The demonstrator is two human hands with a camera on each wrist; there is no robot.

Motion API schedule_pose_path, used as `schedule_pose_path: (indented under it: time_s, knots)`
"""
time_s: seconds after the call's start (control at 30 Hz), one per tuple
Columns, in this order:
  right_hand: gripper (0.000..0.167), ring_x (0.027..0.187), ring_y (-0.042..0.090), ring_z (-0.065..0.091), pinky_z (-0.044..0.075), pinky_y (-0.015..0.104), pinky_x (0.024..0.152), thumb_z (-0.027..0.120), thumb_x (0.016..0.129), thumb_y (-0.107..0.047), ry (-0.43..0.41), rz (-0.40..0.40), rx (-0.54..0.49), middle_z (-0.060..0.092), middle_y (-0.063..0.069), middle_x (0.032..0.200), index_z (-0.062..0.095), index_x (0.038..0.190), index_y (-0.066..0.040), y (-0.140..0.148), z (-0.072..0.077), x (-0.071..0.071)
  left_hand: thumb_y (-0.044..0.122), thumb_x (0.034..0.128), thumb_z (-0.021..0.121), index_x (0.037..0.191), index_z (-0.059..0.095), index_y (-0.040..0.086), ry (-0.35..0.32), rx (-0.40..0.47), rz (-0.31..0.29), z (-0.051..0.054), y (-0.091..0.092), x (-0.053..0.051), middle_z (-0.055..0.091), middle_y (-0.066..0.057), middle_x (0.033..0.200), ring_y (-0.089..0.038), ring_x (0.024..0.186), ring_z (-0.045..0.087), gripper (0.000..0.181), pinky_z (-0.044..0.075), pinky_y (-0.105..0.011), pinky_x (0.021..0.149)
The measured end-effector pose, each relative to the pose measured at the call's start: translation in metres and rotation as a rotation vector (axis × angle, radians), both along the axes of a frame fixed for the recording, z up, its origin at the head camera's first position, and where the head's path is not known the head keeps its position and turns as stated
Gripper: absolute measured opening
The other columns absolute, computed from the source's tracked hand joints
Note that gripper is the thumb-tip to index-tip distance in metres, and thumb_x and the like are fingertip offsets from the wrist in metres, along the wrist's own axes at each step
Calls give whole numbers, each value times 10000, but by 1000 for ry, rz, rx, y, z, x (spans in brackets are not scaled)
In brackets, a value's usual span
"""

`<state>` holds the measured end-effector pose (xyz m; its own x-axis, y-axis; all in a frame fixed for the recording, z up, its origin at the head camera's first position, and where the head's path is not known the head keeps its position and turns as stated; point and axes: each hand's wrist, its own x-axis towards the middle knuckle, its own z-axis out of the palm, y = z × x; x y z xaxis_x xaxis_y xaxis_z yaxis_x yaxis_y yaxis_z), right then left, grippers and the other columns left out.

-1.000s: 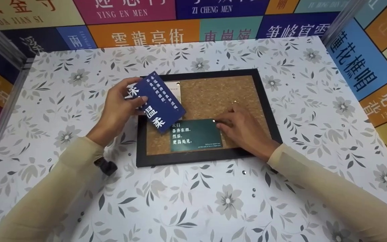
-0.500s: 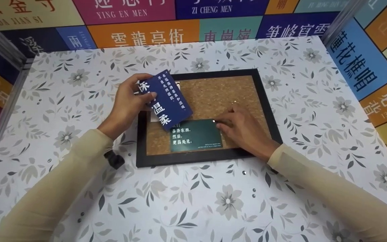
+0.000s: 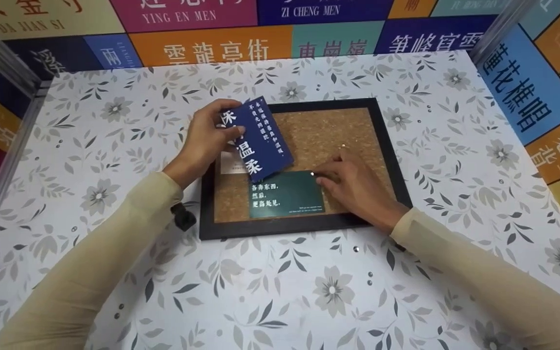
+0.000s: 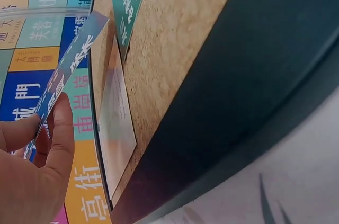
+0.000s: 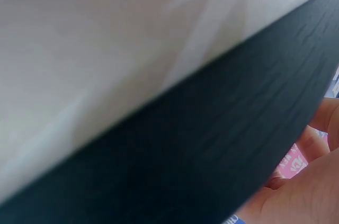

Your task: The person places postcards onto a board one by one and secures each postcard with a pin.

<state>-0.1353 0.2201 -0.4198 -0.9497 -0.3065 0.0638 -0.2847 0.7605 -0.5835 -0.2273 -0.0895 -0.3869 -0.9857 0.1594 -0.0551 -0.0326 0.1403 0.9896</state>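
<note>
My left hand (image 3: 207,138) holds a dark blue card (image 3: 268,141) with white Chinese characters, thumb on its face. The card is tilted above the left part of a black-framed corkboard (image 3: 304,228). Partly hidden beneath it, a pale card (image 4: 116,118) lies on the cork in the left wrist view. A green card (image 3: 287,199) lies at the board's front; the blue card overlaps its upper left in the head view. At the green card's upper right corner my right hand (image 3: 353,187) pinches a small shiny thumbtack (image 3: 312,173) between thumb and forefinger.
A small shiny bit (image 3: 343,146) sits on the cork beyond my right hand. The board rests on a table with a white floral cover (image 3: 280,301). Colourful panels with lettering (image 3: 212,48) stand along the back and sides.
My left hand has moved to the right with the blue card and turned it more upright. More of the pale card's lower edge shows now. My right hand stays at the green card's corner.
</note>
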Motion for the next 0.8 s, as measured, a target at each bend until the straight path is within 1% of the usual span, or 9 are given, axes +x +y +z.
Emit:
schedule_pose_path:
  time_s: [0.13,0.23,0.4,0.53,0.63,0.8]
  knots:
    - [244,1032,262,544,472,406,855,780,1047,-172,-12,-3,-1,619,79,1142,832,1276,-108,0,0,0,-144,988,688,1468,638,46,-8,-15,-7,-1,6,-6,692,-209,1262,-287,913,772,519,671,-365,648]
    - [248,1034,263,540,471,410,855,779,1046,-169,-14,-3,-2,619,81,1143,830,1281,-110,0,0,-1,-140,990,688,1467,643,63,-14,-36,-14,-1,10,-10,693,-204,1234,-293,914,776,521,670,-356,651]
    - [251,1022,262,532,469,405,842,781,1044,-161,-14,-1,-5,613,82,1134,829,1285,-111,1,-1,0,-140,990,695,1463,655,80,-10,-47,-28,0,20,-16,698,-208,1197,-309,921,779,523,676,-371,661]
    - [257,1005,262,538,478,402,826,781,1041,-146,-15,2,-6,609,87,1124,825,1291,-104,2,-1,0,-132,987,708,1466,661,85,10,-82,-44,1,27,-19,705,-196,1173,-285,894,771,528,673,-375,654]
    - [257,1005,261,546,485,398,826,784,1037,-144,-8,6,-5,612,91,1124,825,1286,-98,2,-1,0,-131,987,709,1472,657,81,17,-82,-64,2,31,-19,704,-192,1161,-284,878,769,531,673,-383,655]
    - [248,1001,274,561,490,403,827,786,1037,-154,4,25,-5,635,109,1125,829,1270,-80,1,0,0,-121,1000,704,1489,645,86,18,-93,-101,2,36,-20,677,-186,1174,-305,933,773,535,682,-396,701]
